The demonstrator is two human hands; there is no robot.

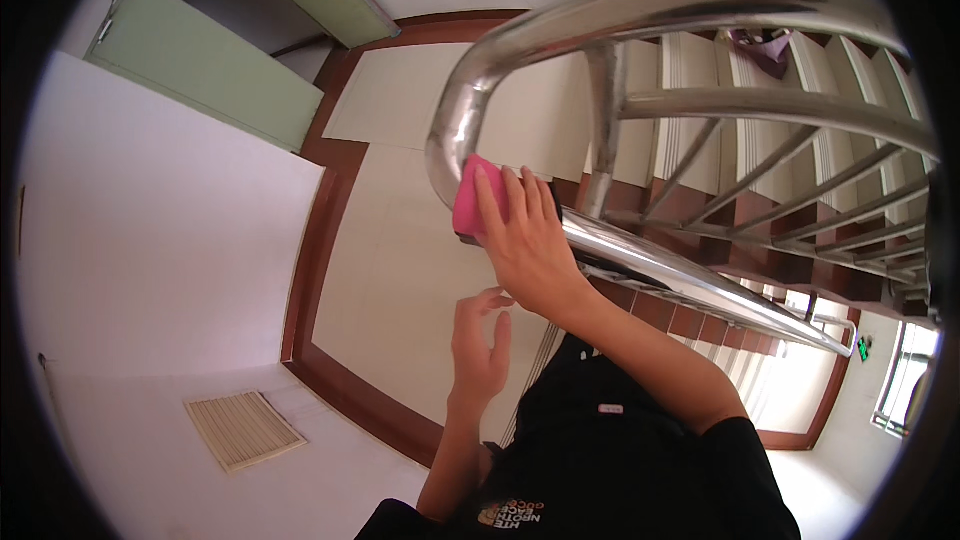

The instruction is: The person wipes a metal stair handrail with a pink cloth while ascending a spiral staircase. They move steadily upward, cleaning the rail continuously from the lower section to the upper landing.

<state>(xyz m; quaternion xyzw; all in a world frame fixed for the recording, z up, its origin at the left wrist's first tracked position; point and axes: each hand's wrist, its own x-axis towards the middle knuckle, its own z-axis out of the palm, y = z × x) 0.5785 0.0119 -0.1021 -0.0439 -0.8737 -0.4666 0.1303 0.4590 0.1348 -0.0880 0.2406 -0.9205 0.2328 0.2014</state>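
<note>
My right hand (pixel 529 240) lies over a folded pink cloth (pixel 472 206) and presses it onto the bend of a stainless-steel handrail (pixel 454 127). Its fingers spread across the cloth, and a dark edge shows behind them. Lower and to the left, my left hand (pixel 484 349) hangs in the air, its fingers loosely curved and the thumb apart, with nothing in it. From the bend, one shiny straight length of rail runs toward the lower right; another, duller length curves away along the top.
Metal balusters (pixel 690 169) fence a tiled staircase (pixel 682 142). A purple cloth or bag (pixel 765 52) lies on a step. Beyond the pale landing floor (pixel 390 255) stand a green door (pixel 210 67) and a white wall with a louvred vent (pixel 244 431). More steps descend at lower right.
</note>
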